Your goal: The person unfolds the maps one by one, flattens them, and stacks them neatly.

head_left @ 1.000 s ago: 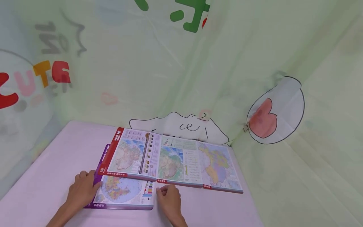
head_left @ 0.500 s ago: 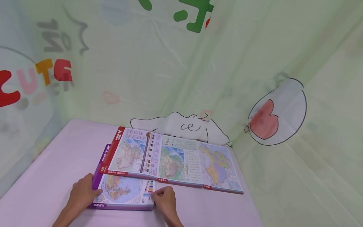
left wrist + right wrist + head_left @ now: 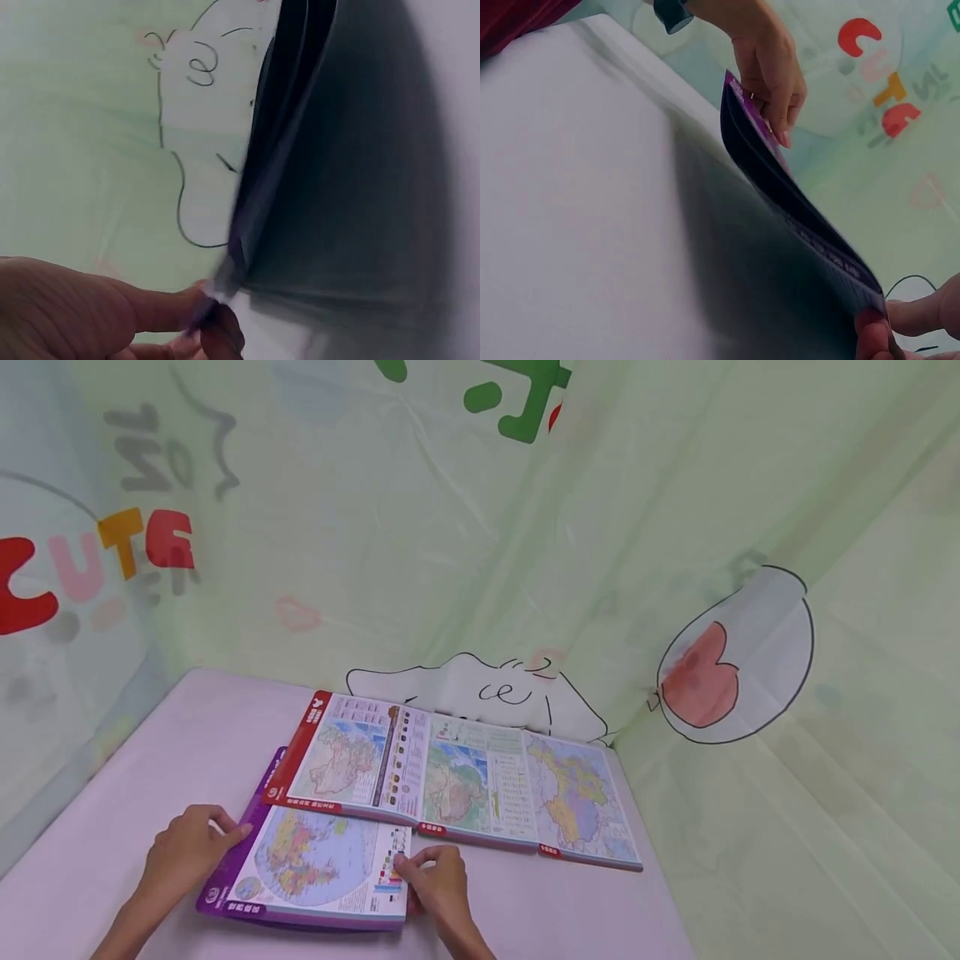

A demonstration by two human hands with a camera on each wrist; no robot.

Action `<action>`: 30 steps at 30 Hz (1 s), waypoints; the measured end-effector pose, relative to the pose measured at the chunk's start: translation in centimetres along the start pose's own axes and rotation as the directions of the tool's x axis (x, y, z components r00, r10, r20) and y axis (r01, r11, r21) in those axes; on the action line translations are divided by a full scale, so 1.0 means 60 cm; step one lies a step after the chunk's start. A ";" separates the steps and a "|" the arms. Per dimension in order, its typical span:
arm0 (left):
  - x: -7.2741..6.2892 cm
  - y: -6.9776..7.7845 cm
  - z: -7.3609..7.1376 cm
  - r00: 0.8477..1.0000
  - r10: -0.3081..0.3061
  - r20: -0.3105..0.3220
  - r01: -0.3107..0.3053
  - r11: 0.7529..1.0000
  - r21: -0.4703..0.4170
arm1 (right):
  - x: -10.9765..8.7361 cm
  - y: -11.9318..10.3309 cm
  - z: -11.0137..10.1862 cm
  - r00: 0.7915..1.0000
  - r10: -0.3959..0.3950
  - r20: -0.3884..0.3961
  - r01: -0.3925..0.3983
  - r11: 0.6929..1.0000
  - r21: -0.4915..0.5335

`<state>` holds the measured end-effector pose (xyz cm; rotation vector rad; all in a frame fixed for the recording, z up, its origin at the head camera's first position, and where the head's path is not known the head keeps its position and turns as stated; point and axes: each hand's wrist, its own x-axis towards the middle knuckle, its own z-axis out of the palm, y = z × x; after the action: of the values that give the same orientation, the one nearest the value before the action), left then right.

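Observation:
A purple-edged folded world map (image 3: 315, 860) is raised off the table at its near side, and its back part lies under a red-edged map (image 3: 457, 781). My left hand (image 3: 183, 847) pinches the purple edge between thumb and fingers; the left wrist view has this hand (image 3: 75, 311) at lower left, with the map's dark underside (image 3: 352, 187) beside it. At the opposite edge, my right hand (image 3: 444, 889) pinches the world map, thumb on top. From the right wrist, the map (image 3: 802, 232) looks tilted, its layers slightly apart.
The red-edged map lies spread in three panels toward the back of the pale table (image 3: 180, 735). A printed green curtain (image 3: 337, 527) hangs behind and to the right, close to the table's far edge.
The world map has slid toward the person and slightly left, and its near side has risen. The left hand moved left to its purple edge; the right hand took hold of the opposite edge.

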<state>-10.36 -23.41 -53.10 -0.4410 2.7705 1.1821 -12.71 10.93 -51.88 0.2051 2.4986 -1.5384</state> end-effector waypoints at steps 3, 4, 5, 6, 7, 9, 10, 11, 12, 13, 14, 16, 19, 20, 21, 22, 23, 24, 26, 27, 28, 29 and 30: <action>-0.005 -0.003 -0.018 0.997 0.070 0.040 -0.069 0.997 -0.026 | -0.011 -0.005 -0.010 0.999 -0.012 0.036 0.012 1.000 0.016; -0.007 -0.004 -0.024 0.994 0.091 0.060 -0.089 0.995 -0.040 | -0.013 -0.007 -0.015 0.999 -0.016 0.047 0.016 1.000 0.019; -0.010 -0.004 -0.030 0.991 0.113 0.077 -0.109 0.993 -0.052 | -0.016 -0.008 -0.020 0.998 -0.015 0.061 0.013 1.000 0.020; -0.013 -0.004 -0.036 0.987 0.127 0.103 -0.120 0.990 -0.073 | -0.019 -0.010 -0.025 0.997 -0.008 0.077 0.007 1.000 0.017; -0.017 -0.004 -0.041 0.981 0.147 0.131 -0.135 0.986 -0.094 | -0.022 -0.011 -0.032 0.996 0.002 0.095 -0.004 1.000 0.014; -0.025 -0.003 -0.052 0.962 0.195 0.191 -0.170 0.975 -0.142 | -0.027 -0.014 -0.045 0.990 0.029 0.135 -0.030 1.000 0.009; -0.029 -0.004 -0.057 0.950 0.222 0.220 -0.187 0.967 -0.172 | -0.030 -0.016 -0.053 0.986 0.044 0.158 -0.046 0.999 0.011; -0.033 -0.004 -0.061 0.936 0.252 0.247 -0.206 0.958 -0.199 | -0.033 -0.019 -0.060 0.981 0.061 0.185 -0.066 0.998 0.018; -0.038 -0.004 -0.066 0.919 0.283 0.274 -0.223 0.948 -0.229 | -0.037 -0.022 -0.068 0.975 0.077 0.209 -0.083 0.996 0.023; -0.042 -0.004 -0.070 0.903 0.313 0.293 -0.242 0.937 -0.252 | -0.041 -0.025 -0.076 0.969 0.087 0.232 -0.098 0.994 0.038; -0.047 -0.003 -0.074 0.889 0.339 0.309 -0.259 0.927 -0.272 | -0.046 -0.029 -0.083 0.963 0.092 0.253 -0.108 0.993 0.053; -0.056 0.002 -0.081 0.863 0.378 0.334 -0.279 0.909 -0.310 | -0.056 -0.040 -0.100 0.953 0.093 0.288 -0.125 0.987 0.097; -0.068 0.015 -0.092 0.834 0.407 0.373 -0.276 0.893 -0.356 | -0.072 -0.059 -0.123 0.945 0.087 0.316 -0.143 0.977 0.160; -0.073 0.021 -0.094 0.823 0.417 0.387 -0.272 0.886 -0.376 | -0.078 -0.066 -0.130 0.943 0.085 0.323 -0.149 0.973 0.178; -0.077 0.026 -0.097 0.813 0.423 0.400 -0.265 0.881 -0.391 | -0.082 -0.072 -0.137 0.941 0.085 0.327 -0.155 0.969 0.192; -0.082 0.030 -0.100 0.806 0.425 0.412 -0.257 0.878 -0.403 | -0.087 -0.078 -0.144 0.940 0.082 0.332 -0.156 0.966 0.204; -0.086 0.035 -0.103 0.794 0.443 0.416 -0.265 0.868 -0.419 | -0.091 -0.083 -0.151 0.938 0.082 0.336 -0.161 0.964 0.212; -0.090 0.039 -0.104 0.786 0.459 0.415 -0.274 0.859 -0.432 | -0.093 -0.088 -0.158 0.937 0.078 0.339 -0.159 0.963 0.216; -0.097 0.048 -0.108 0.788 0.460 0.409 -0.277 0.859 -0.431 | -0.095 -0.096 -0.171 0.938 0.058 0.342 -0.137 0.968 0.211; -0.098 0.052 -0.109 0.794 0.461 0.397 -0.287 0.859 -0.423 | -0.094 -0.099 -0.177 0.940 0.041 0.339 -0.117 0.972 0.205; -0.098 0.058 -0.109 0.803 0.460 0.379 -0.299 0.861 -0.412 | -0.091 -0.100 -0.183 0.942 0.020 0.335 -0.090 0.977 0.196; -0.096 0.064 -0.108 0.817 0.455 0.355 -0.309 0.865 -0.396 | -0.088 -0.101 -0.187 0.945 0.000 0.327 -0.063 0.981 0.181; -0.093 0.071 -0.107 0.837 0.434 0.333 -0.306 0.876 -0.372 | -0.082 -0.102 -0.190 0.948 -0.023 0.318 -0.032 0.986 0.165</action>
<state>-6.15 -23.97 -44.54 0.3296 2.3683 1.5813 -10.40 18.31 -40.40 -0.0149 2.1206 -1.6341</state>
